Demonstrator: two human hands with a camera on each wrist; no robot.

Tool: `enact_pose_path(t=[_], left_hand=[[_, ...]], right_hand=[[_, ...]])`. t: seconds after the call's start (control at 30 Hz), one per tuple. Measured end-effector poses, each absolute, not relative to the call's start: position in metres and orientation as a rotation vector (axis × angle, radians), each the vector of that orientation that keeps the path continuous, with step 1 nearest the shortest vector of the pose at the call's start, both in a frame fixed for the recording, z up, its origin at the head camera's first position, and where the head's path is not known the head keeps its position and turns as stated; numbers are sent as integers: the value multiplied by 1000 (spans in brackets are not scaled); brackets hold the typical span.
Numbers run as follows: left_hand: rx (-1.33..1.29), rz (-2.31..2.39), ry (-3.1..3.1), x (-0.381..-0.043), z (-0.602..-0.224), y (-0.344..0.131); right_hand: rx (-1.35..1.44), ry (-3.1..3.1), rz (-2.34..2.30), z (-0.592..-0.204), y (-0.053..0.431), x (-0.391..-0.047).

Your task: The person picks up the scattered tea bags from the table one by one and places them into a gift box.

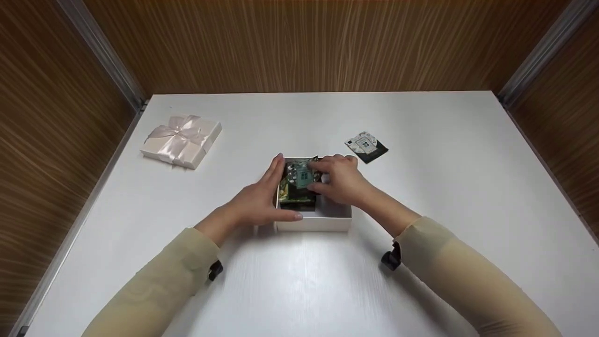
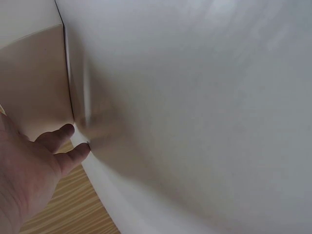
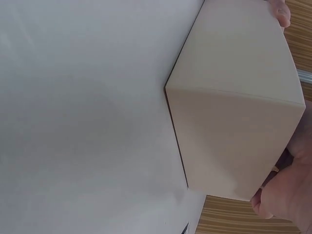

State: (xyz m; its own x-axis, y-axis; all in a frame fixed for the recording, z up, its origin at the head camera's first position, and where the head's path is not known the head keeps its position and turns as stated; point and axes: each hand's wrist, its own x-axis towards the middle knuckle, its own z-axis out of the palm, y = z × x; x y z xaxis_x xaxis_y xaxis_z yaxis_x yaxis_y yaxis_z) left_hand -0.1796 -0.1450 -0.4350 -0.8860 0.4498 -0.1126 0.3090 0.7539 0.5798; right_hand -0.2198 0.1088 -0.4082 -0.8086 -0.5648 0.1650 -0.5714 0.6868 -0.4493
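An open white box point(image 1: 314, 224) stands on the table between both hands. My left hand point(image 1: 255, 201) rests along its left side, fingers extended toward the back corner and thumb laid straight over the front rim. In the left wrist view, that hand point(image 2: 24, 175) touches the box point(image 2: 34, 83). My right hand point(image 1: 344, 180) reaches over the right wall and pinches a dark sachet with a green label point(image 1: 303, 175) between thumb and fingers. Beneath it, in the left part of the box, lies another dark packet with yellow-green print point(image 1: 284, 193). The right wrist view hides the contents behind the box walls point(image 3: 229, 136).
A cream gift box with a satin bow point(image 1: 180, 138), probably a lid, lies at the back left. A black-and-white sachet point(image 1: 366, 146) lies flat behind the right hand. Wood-grain panels point(image 1: 299, 47) border the white table point(image 1: 299, 281) at the back and sides.
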Motion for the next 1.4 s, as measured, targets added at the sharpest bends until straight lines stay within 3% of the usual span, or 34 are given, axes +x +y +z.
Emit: enact_pose_path(t=[0.87,1.4], left_hand=[[597,820,2693,-179,-434,-145],[585,813,2690,-179,-433,-145]], right_hand=[[969,-3031,480,-406,90,-227],[991,-2940,616,-411,96,-227]])
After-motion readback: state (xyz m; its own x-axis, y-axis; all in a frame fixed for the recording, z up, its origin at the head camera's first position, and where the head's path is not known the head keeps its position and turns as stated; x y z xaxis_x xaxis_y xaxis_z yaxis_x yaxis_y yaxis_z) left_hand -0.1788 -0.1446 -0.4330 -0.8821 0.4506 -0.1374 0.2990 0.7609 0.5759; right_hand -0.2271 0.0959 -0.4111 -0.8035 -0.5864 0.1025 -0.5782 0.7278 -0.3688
